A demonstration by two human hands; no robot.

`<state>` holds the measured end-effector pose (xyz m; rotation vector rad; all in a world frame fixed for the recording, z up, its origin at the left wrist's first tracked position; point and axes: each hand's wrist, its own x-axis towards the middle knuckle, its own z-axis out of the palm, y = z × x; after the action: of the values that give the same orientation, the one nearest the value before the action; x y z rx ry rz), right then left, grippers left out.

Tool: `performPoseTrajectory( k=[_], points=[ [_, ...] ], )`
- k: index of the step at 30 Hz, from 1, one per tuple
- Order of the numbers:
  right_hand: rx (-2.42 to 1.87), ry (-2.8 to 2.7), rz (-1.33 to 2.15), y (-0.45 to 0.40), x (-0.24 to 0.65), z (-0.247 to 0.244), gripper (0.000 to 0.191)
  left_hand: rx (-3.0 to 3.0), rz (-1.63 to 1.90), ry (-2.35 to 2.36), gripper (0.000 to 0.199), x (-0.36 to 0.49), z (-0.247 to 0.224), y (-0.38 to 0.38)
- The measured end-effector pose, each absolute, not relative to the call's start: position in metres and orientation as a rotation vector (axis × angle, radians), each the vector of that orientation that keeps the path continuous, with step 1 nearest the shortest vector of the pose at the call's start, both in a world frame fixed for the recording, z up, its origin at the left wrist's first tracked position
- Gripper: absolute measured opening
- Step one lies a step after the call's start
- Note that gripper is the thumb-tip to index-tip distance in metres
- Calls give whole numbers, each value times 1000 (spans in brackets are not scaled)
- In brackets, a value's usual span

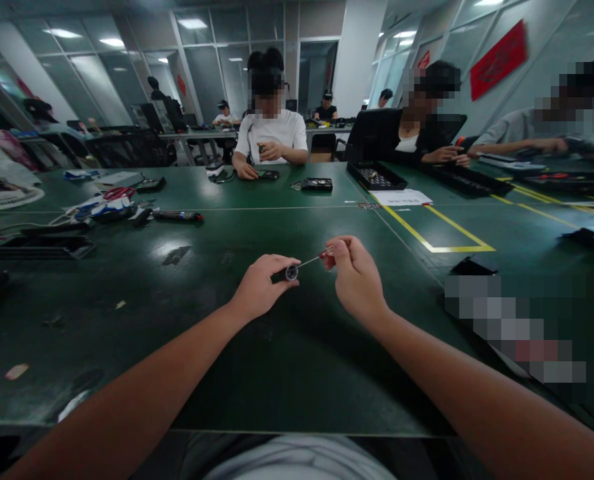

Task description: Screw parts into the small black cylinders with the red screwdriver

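Observation:
Between the thumb and fingers of my left hand [261, 287] is a small black cylindrical part [291, 272]; its round end with a pale ring faces me. My right hand [357, 277] pinches a small screwdriver [311, 261] by its handle, which looks partly red and clear. The thin metal shaft slants down to the left, and its tip meets or passes close to the rim of the part; I cannot tell whether it touches. Both hands are above the green table [287, 380], close together. My right fingers cover most of the handle.
A pen-like black tool [178, 217] and red-handled scissors [119, 193] lie at the left. A black tray [375, 177] and white paper [401, 198] are ahead on the right, near yellow tape [461, 249]. A person in white [271, 133] works across the table.

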<state>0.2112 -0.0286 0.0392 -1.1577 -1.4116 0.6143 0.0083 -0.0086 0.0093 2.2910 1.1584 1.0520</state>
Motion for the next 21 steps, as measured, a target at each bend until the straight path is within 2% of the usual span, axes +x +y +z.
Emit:
performPoseTrajectory(
  k=[3,5,13,21],
  points=[
    [-1110,-1080,1075,-10,218,32,26,2326,1035,1116,38,9,12,-9],
    [-1059,-988,1189,-3,221,28,26,2277,1056,1113,38,10,12,-8],
    [-1022,-1212,834,-12,215,28,26,2199,1066,1162,38,10,11,-8],
    [-1023,-1451,663,-25,215,38,24,2165,1038,1214,41,11,12,-10]
  ],
)
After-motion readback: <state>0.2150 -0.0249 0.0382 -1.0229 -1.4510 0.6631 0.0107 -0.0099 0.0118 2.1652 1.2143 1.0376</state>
